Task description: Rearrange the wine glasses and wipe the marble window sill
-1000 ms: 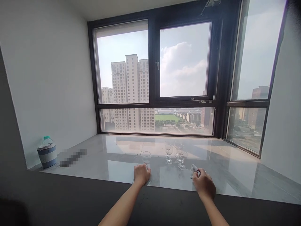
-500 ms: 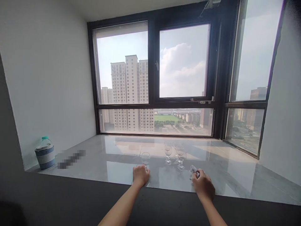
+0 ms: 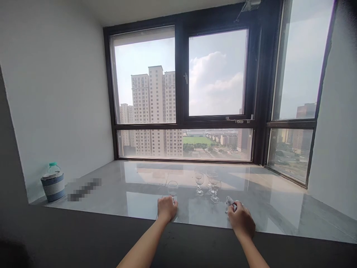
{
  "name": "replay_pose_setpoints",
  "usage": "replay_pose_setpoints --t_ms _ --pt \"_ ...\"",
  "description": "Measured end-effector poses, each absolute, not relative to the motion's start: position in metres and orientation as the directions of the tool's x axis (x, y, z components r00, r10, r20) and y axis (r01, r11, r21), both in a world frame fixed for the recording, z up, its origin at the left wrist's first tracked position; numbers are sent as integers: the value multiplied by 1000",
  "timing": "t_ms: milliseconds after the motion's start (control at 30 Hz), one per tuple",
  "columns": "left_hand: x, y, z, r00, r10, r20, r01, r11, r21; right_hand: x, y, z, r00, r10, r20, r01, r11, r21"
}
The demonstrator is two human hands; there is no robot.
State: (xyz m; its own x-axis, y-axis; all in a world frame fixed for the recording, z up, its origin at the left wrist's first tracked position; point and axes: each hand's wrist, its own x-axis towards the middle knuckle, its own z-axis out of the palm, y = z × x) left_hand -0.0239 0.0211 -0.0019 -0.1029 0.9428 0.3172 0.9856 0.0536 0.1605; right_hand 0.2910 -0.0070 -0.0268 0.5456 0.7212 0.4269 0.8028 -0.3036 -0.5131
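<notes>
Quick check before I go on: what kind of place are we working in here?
Probably a high-rise apartment's bay window: a polished marble sill under a dark-framed window overlooking tower blocks. Stemmed glasses stand beyond the left hand and right hand.

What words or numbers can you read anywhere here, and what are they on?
None can be read.
The bottle by the left wall has a blue and white wrap, too small to show any letters.
A patch on the sill near it is blurred out.
The glasses, the cloth in the right hand and the glass at the left hand show no print.
</notes>
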Motion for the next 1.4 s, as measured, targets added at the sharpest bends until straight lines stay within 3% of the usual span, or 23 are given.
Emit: replay_pose_setpoints --t_ms 1400 --pt "-21 12 10 -93 956 278 984 46 170 288 -13 -20 564 723 399 783 -315 -536"
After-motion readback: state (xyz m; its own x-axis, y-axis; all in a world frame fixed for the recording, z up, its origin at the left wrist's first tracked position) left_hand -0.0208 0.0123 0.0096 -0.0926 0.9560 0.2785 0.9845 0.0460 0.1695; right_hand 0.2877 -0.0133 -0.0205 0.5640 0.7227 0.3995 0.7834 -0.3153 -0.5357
